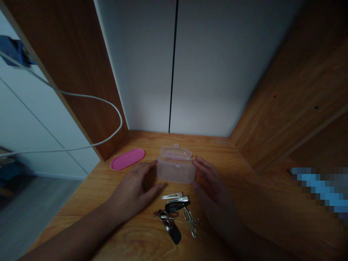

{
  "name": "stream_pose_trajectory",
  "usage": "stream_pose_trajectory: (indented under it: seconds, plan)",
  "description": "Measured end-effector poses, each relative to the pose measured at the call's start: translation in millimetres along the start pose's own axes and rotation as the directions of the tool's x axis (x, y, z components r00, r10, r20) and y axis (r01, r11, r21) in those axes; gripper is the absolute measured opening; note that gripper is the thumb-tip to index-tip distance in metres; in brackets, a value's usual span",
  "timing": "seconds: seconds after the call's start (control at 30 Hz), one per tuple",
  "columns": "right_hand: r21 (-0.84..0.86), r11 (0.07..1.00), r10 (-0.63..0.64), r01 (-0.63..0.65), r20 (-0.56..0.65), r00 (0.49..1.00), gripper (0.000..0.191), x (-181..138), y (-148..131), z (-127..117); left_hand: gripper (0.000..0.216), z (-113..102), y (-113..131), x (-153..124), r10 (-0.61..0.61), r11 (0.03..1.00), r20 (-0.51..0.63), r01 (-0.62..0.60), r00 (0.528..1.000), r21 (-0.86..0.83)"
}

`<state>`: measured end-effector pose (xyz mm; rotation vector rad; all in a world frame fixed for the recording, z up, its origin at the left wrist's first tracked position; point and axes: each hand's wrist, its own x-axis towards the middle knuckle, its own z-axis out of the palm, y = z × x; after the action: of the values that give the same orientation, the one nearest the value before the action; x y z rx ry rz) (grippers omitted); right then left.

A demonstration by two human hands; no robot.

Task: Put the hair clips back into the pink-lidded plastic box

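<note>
A translucent plastic box (176, 172) stands on the wooden surface with its lid (176, 152) tipped open at the back. My left hand (136, 186) is at its left side, fingers apart, fingertips at or very near the wall. On the other side, my right hand (213, 190) has its fingers stretched along the box's right end. Whether either hand presses on the box, I cannot tell. In front of it lies a small pile: silver snap hair clips (172, 196), a black hair clip (176, 206), a gold-coloured metal clip (191, 222) and a dark clip (173, 233).
A pink oval tray (127, 159) lies left of the box. A white cable (119, 119) loops in at the left, near a wooden upright (81, 72). White panels (206, 72) close off the back, and a wooden wall (285, 98) stands at the right.
</note>
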<state>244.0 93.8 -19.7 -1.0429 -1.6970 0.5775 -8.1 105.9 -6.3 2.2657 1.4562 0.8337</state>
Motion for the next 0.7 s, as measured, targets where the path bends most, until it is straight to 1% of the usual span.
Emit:
stream_pose_trajectory:
  seconds: [0.17,0.23,0.3,0.37,0.43,0.47,0.5,0.53,0.6,0.63,0.7]
  plan:
    - [-0.030,0.999,0.011,-0.011,-0.003,1.000,0.047,-1,2,2,0.056,1,-2,0,0.018,1.000,0.001,-0.018,1.000,0.016]
    - [-0.057,0.998,0.010,-0.011,-0.018,1.000,0.046,0,0,1,0.057,1,-2,1,0.011,0.999,-0.011,-0.010,1.000,0.030]
    - [-0.090,0.996,-0.007,0.002,-0.055,0.998,0.042,2,-3,-1,0.055,0,-1,0,0.009,0.999,-0.050,-0.006,0.999,0.043]
    - [-0.118,0.992,-0.051,0.038,-0.113,0.992,0.035,1,-9,-4,0.046,-3,2,0,0.024,0.999,-0.107,-0.020,0.994,0.044]
    - [-0.140,0.986,-0.112,0.093,-0.135,0.984,0.025,-1,-17,-4,0.031,-7,8,-2,0.089,0.996,-0.167,-0.086,0.982,0.022]
    - [-0.149,0.981,-0.137,0.121,-0.105,0.985,0.022,-4,-21,-4,0.024,-10,11,-2,0.149,0.988,-0.186,-0.151,0.971,0.003]
    - [-0.159,0.976,-0.155,0.147,-0.041,0.987,0.021,-7,-26,-3,0.020,-12,14,-4,0.232,0.971,-0.188,-0.240,0.954,-0.019]
    - [-0.171,0.971,-0.160,0.167,0.053,0.986,0.022,-10,-30,-1,0.019,-14,17,-5,0.326,0.940,-0.170,-0.338,0.930,-0.044]
    - [-0.231,0.957,-0.117,0.176,0.245,0.962,0.024,-16,-39,3,0.020,-17,22,-7,0.497,0.860,-0.078,-0.502,0.864,-0.089]
    - [-0.277,0.946,-0.075,0.166,0.313,0.947,0.025,-18,-42,5,0.020,-17,24,-8,0.553,0.828,-0.009,-0.550,0.833,-0.110]
    - [-0.365,0.920,0.007,0.143,0.381,0.924,0.026,-21,-47,8,0.018,-16,27,-8,0.603,0.796,0.116,-0.587,0.789,-0.145]
